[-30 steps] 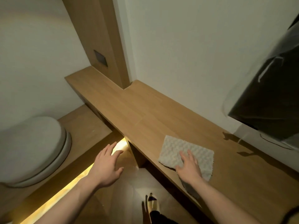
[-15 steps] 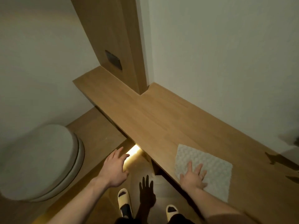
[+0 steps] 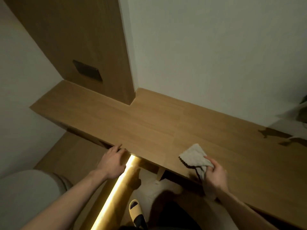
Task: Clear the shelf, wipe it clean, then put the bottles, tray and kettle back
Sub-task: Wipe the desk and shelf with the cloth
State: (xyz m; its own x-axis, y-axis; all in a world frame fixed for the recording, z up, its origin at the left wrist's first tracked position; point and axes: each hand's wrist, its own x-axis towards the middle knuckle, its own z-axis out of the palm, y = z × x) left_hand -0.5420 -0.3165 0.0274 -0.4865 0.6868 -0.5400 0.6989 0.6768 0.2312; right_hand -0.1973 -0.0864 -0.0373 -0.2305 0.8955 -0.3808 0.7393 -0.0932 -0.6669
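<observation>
While two hands (image 3: 214, 173) work — one cloth (image 3: 193, 157), one shelf (image 3: 149, 127).

The right hand (image 3: 214, 173) pinched a bunched pale grey textured cloth (image 3: 193, 156), lifted partly off the long light-brown wooden shelf (image 3: 149, 123). The left hand (image 3: 113, 161) rested with its fingers at the front edge of the shelf, above a glowing yellow light strip (image 3: 116, 188). A white rounded toilet lid (image 3: 28, 196) stood lower left.

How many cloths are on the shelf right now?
1: a grey cloth, bunched in the right hand, at the wooden shelf's front edge. The shelf's far right runs out of frame.
</observation>
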